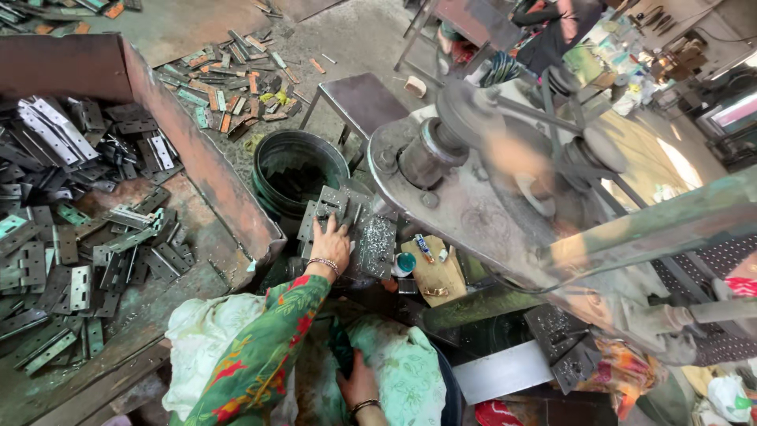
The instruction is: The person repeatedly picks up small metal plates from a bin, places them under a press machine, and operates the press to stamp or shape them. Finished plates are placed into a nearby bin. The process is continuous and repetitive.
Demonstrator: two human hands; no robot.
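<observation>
My left hand (331, 244), in a green flowered sleeve with a beaded bracelet, reaches forward onto a small stack of grey metal hinge plates (331, 203) on the bed of a press. Its fingers curl over the edge of the top plate. A perforated plate (377, 244) lies just right of that hand. My right hand (359, 383) rests low in my lap on pale green cloth (402, 371). Its fingertips are tucked into a dark fold, so what they hold is hidden.
A rusty tray (197, 158) heaped with hinge plates (71, 237) fills the left. A black bucket (296, 170) stands beyond the stack. The press (473, 158) with its wheel looms right. A metal stool (359, 99) and another person (552, 31) are farther back.
</observation>
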